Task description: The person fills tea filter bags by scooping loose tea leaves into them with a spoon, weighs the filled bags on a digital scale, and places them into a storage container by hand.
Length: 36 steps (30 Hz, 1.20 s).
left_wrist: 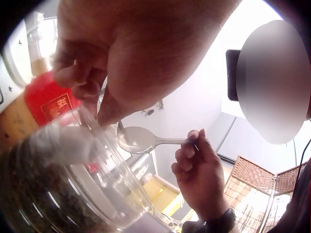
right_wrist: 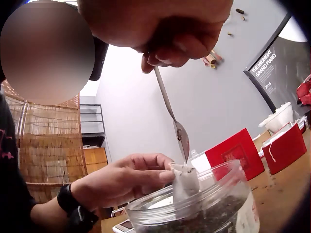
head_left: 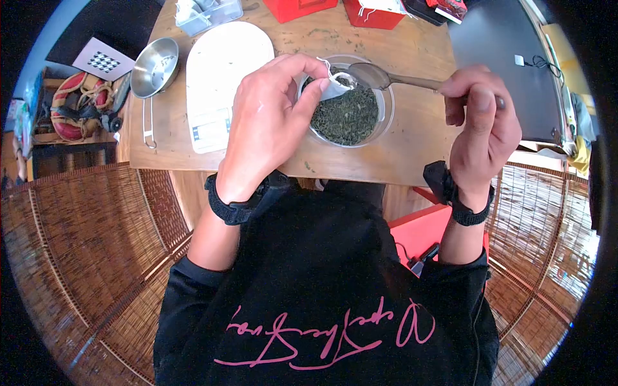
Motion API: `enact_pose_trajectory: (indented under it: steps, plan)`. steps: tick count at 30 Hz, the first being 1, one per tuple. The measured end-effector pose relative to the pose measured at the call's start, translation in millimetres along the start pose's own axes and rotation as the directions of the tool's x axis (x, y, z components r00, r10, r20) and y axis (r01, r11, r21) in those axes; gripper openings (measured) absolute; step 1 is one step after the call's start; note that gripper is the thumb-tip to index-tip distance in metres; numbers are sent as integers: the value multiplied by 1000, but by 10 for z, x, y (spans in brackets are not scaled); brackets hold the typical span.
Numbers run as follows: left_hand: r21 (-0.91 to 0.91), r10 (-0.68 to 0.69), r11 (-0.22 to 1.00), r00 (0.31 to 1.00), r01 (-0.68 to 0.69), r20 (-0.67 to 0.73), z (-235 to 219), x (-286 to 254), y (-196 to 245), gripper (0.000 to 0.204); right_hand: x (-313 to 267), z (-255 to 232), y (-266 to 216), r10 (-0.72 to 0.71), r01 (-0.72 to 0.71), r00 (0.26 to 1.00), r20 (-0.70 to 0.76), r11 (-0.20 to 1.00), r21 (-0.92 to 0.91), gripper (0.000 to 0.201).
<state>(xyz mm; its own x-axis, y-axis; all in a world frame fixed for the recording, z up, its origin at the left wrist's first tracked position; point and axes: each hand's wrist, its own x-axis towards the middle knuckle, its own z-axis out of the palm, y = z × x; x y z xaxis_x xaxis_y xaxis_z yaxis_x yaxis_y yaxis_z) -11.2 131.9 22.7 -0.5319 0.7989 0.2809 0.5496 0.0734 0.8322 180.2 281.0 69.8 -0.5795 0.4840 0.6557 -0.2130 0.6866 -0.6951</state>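
Note:
My left hand [head_left: 264,119] pinches the rim of a small white tea bag [head_left: 335,89] between thumb and fingers, its mouth open. The bag hangs just inside the rim of a clear round jar [right_wrist: 146,209], over dark green dried tea leaves [head_left: 347,121]. With curled fingers, my right hand [head_left: 483,119] holds the handle of a metal spoon [head_left: 409,80]. The spoon's bowl is tilted down close to the bag's mouth, a few leaf bits clinging to it in the right wrist view. How full the bag is stays hidden by its cloth.
Left of the jar lies a white kitchen scale [head_left: 232,64], with a metal pan [head_left: 154,67] beyond it. Red boxes [head_left: 374,15] and a clear plastic container [head_left: 215,18] stand at the back. Loose leaf bits dot the wooden table [head_left: 412,141]. A dark surface [head_left: 499,71] adjoins it right.

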Motion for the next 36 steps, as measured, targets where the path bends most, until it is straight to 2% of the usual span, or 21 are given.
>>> enact_pose_trajectory:
  steps: [1, 3, 5, 7, 8, 12, 15, 19, 21, 23, 28, 30, 31, 33, 36]
  plan:
    - [16, -26, 1000, 1000, 26, 8, -11, -2, 17, 12, -14, 1, 6, 3, -3, 1000, -1, 1000, 0, 26]
    - [15, -26, 1000, 1000, 26, 11, -1, -4, 9, 12, -36, 1, 17, -3, 21, 994, 112, 988, -152, 27]
    - [13, -27, 1000, 1000, 27, 12, 14, 1, -10, 11, -35, 24, 13, -39, 54, 993, 113, 989, -135, 27]
    - [1, -18, 1000, 1000, 18, -1, 26, -2, -33, 11, -51, 30, -21, 29, -33, 995, -95, 999, -31, 24]
    - [0, -19, 1000, 1000, 19, -2, 32, 0, -37, 11, -42, 50, -24, 31, -32, 990, -135, 999, -7, 23]
    - [-27, 14, 1000, 1000, -15, -25, 53, 13, -25, 11, -76, 44, -21, 18, -24, 999, -39, 989, -148, 25]
    - [-49, 10, 999, 999, -12, -40, 64, 6, -26, 12, -31, 60, -89, 138, -138, 954, -266, 990, 17, 24]
    - [-13, -9, 1000, 1000, 9, -6, 26, 7, 24, 12, -77, 45, -13, 124, -137, 983, -134, 986, -99, 27]
    - [4, -23, 1000, 1000, 23, 5, 19, -1, 3, 12, -75, 79, -40, 145, -156, 979, -140, 985, -75, 29]
    - [25, -35, 999, 999, 34, 16, 16, -6, -18, 12, -21, 115, -91, 176, -182, 944, -280, 983, 6, 28]
    - [-11, -32, 999, 999, 32, 6, 39, -28, -58, 11, -20, 78, -56, 163, -182, 951, -263, 982, -50, 31]
    - [-16, -27, 1000, 1000, 27, 7, 34, -31, -41, 11, -37, 85, -71, 259, -271, 951, -172, 961, -52, 32]
    - [-19, -20, 1000, 1000, 20, 11, 38, -35, -35, 11, -33, 102, -80, 260, -272, 951, -169, 961, -55, 32]
    - [-13, -4, 1000, 1000, 4, 6, 45, -37, -48, 12, -5, 143, -110, 283, -287, 932, -228, 958, 15, 32]
    - [-6, 6, 1000, 1000, -6, 2, 41, -38, -54, 12, 23, 103, -127, 298, -305, 912, -281, 952, 17, 32]
